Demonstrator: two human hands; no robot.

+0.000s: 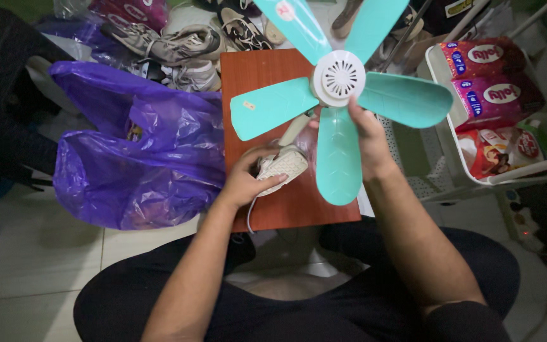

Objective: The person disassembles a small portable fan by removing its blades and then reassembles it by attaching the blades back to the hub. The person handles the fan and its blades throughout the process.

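Holding a small fan (339, 79) with five teal blades above the brown worktop (251, 73), the person steadies its white hub from below with the right hand (365, 136), fingers closed round the part under the hub. The left hand (248, 177) clasps the fan's white vented housing (283, 166), fingers curled over it. A thin cord hangs from there; a tug could, I think, jerk the piece loose. Long blades may catch the purple plastic bag (134, 152) beside the worktop, or the white basket (451, 136) of packets.

One fan (339, 77), five blades; one purple bag (135, 149); three packets (492, 98).
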